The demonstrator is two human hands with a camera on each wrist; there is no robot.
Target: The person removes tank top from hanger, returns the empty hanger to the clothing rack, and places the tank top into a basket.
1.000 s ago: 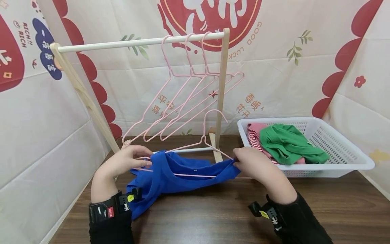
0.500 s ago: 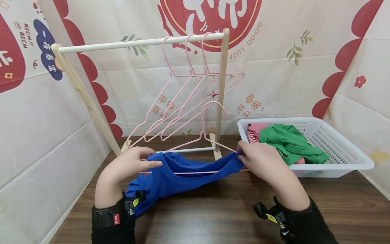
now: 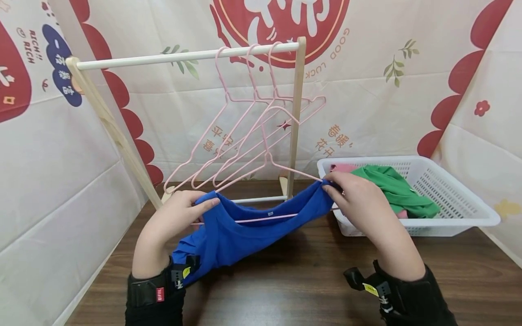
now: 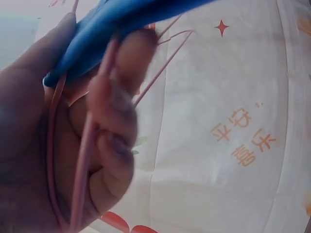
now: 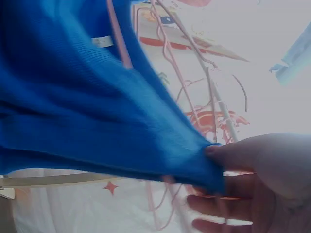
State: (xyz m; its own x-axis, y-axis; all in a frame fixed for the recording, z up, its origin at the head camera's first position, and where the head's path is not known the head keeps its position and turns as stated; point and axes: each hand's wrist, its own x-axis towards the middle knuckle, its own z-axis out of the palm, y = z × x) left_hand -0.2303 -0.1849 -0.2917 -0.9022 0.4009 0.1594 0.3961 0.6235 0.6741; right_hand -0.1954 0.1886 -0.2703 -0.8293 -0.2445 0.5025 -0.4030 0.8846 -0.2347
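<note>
A blue shirt (image 3: 244,235) is stretched between my two hands, its neck opening facing up. A pink wire hanger (image 3: 297,171) runs through the shirt, its bottom bar showing inside the neckline and its hook rising free above. At the left end, my left hand (image 3: 173,217) grips hanger and cloth together; in the left wrist view its fingers curl round the pink wire, with the thumb against the cloth. My right hand (image 3: 363,194) pinches the shirt's right neckline edge between thumb and fingers, as the right wrist view shows. The hanger's right end is partly hidden by this hand.
A wooden rack with a white top rail (image 3: 163,59) stands behind, with several pink hangers hanging towards its right end. Right of it, a white perforated basket (image 3: 452,222) holds a green garment (image 3: 387,185) and pink cloth. Printed fabric (image 3: 367,117) encloses the brown tabletop (image 3: 310,280).
Both hands have lifted the shirt and hanger, and the hook now overlaps the hanging hangers. My right hand has moved up and rightward, stretching the neckline wider; my left hand has shifted slightly right.
</note>
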